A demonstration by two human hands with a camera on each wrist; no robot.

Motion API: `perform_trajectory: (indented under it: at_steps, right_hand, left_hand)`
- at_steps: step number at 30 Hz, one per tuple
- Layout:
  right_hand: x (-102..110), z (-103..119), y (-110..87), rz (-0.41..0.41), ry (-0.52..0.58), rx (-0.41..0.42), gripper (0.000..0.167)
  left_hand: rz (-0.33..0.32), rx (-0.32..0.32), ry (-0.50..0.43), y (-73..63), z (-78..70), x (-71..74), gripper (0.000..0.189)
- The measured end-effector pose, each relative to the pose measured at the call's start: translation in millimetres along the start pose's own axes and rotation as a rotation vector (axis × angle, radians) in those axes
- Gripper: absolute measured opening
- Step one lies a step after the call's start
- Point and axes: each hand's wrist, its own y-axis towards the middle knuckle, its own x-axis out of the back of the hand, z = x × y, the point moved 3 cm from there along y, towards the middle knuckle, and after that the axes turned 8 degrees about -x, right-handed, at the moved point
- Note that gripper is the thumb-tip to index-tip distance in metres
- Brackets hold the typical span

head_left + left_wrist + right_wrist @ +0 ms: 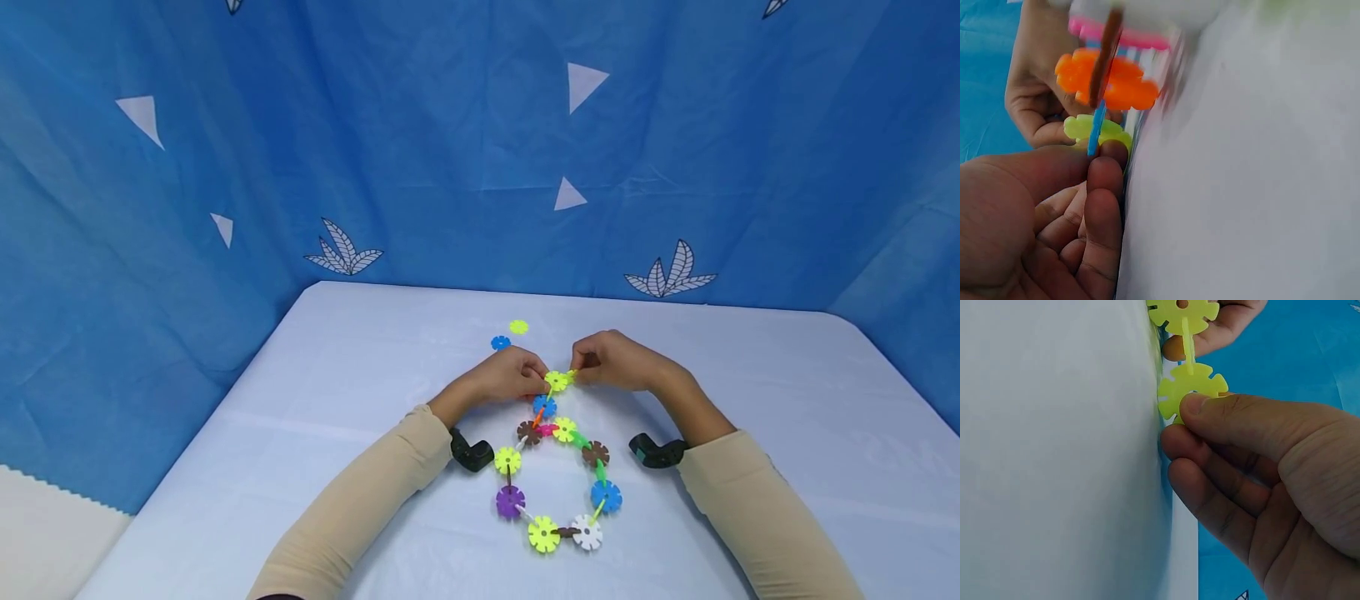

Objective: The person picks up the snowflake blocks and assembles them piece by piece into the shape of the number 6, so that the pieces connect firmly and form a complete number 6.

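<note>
Notched plastic interlocking discs are joined edge to edge into a ring (511, 502) on the table, with a short branch rising from its far side. In the left wrist view, thumb and fingertips of my left hand (507, 375) pinch the blue disc (1097, 128), seen edge-on beside an orange disc (1124, 90). My right hand (618, 360) pinches the yellow-green disc (1175, 387) at the branch's end between thumb and index finger. That disc is slotted at a right angle through a thin edge-on yellow-green disc (1189, 347) to another yellow-green disc (1182, 319).
A loose yellow-green disc (518, 327) and a loose blue disc (500, 342) lie beyond my left hand on the white-covered table (360, 367). Blue cloth (480, 142) hangs behind the far edge. Black wrist devices (472, 452) sit under both forearms.
</note>
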Motion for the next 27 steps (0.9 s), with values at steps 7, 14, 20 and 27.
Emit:
perform_trajectory:
  at_steps: [7,14,20,27]
  right_hand:
    - [-1.0,-0.2,0.3,0.001,0.004,0.001,0.012]
    - [-3.1,-0.3,2.4,-0.008,0.003,0.02,0.012]
    - [-4.1,2.0,3.9,-0.016,-0.006,0.022,0.013]
    - [-5.9,2.1,2.2,-0.012,-0.005,0.019,0.013]
  left_hand:
    - [-0.01,-0.014,-0.007,-0.8,-0.3,-1.3,0.011]
    - [-0.004,-0.026,0.0,-1.4,-0.8,-1.6,0.012]
    - [-0.014,-0.005,-0.019,-0.9,-0.5,-1.2,0.011]
    - [-0.011,-0.004,-0.017,-1.4,1.3,-1.7,0.014]
